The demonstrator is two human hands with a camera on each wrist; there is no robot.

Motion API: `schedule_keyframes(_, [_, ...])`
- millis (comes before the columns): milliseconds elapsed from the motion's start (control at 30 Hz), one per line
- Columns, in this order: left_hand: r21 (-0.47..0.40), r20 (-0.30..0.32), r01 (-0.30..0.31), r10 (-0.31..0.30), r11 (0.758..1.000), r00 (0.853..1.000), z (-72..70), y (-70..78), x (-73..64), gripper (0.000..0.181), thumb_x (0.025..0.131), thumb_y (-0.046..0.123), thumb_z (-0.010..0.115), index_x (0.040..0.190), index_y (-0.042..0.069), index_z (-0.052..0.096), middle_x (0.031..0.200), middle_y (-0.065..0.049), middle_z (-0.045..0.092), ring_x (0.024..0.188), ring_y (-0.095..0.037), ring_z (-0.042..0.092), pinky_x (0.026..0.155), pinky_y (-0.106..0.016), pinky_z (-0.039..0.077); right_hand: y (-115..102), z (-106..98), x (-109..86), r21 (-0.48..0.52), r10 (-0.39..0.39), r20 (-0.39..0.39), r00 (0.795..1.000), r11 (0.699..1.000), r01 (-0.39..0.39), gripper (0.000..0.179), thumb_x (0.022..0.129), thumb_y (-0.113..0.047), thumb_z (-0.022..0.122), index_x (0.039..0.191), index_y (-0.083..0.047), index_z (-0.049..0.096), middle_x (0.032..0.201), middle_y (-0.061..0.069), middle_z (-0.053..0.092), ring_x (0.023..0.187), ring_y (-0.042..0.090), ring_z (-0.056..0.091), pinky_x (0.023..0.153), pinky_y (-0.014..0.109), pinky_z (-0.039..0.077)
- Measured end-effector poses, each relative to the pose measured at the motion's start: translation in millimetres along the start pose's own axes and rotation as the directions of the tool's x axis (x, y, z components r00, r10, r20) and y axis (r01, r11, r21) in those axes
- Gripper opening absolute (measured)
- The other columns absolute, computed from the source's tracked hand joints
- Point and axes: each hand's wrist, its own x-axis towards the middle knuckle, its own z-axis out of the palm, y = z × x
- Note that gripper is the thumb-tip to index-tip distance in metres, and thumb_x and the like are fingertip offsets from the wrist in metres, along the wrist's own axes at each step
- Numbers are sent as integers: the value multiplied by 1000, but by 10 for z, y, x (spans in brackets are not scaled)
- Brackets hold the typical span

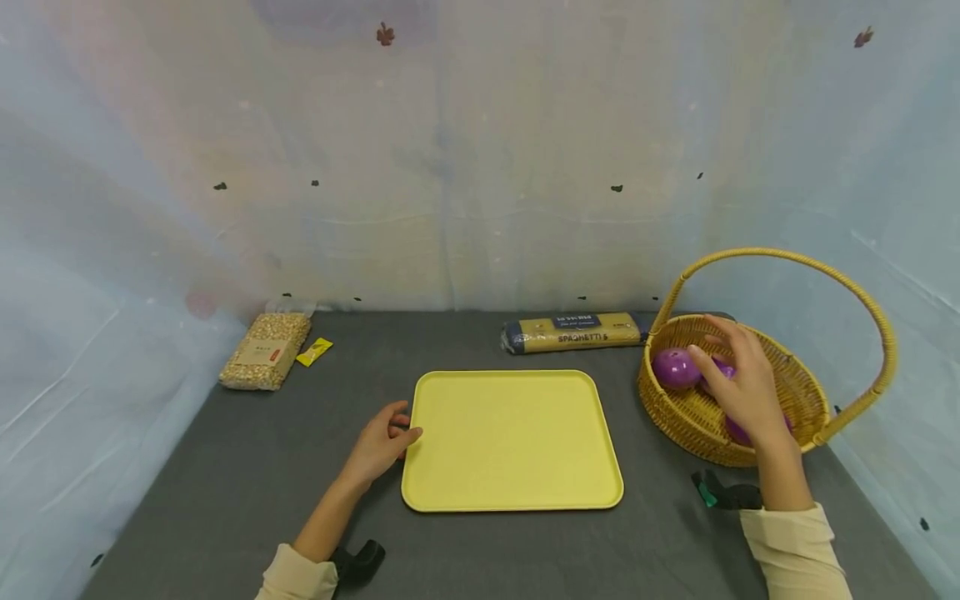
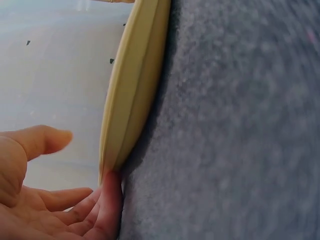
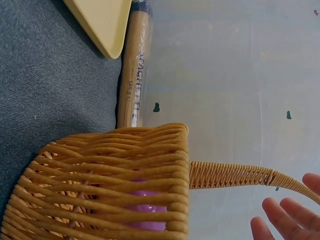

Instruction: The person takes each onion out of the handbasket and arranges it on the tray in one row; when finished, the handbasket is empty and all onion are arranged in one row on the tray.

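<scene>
I see left hand [image 1: 381,443] touching left edge of yellow tray [image 1: 517,442], right hand [image 1: 744,387] above wicker basket [image 1: 675,423] at right, both thumbs apart from fingers

Head view: from above, facing forward and down, widest, takes in tabletop [image 1: 225,500]; left wrist: low, turned sideways, close at tray [image 2: 132,85] edge; right wrist: sideways too, close outside basket [image 3: 100,185], sharing tray, basket, spaghetti packet [image 3: 131,75] with head
</scene>
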Motion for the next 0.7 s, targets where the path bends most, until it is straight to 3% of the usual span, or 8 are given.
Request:
schedule_keyframes(300, [31, -41, -48, 49, 998, 998, 36, -20, 5, 51, 86, 3, 62, 134, -2, 45, 111, -18, 53, 76, -17, 55, 58, -28, 50, -5, 4, 42, -6, 18, 14, 1000, 1000, -18, 51, 89, -15, 62, 136, -7, 45, 132, 18, 44, 104, -1, 49, 79, 0, 36])
schedule_keyframes(700, [30, -68, -72, 74, 997, 995, 46, -36, 34, 48, 82, -6, 59, 129, -1, 51, 106, -16, 54, 74, -17, 52, 55, -27, 49, 73, -7, 72, -20, 75, 48, 996, 997, -74, 52, 92, -21, 58, 140, -13, 42, 132, 19, 43, 108, 16, 51, 78, 0, 35])
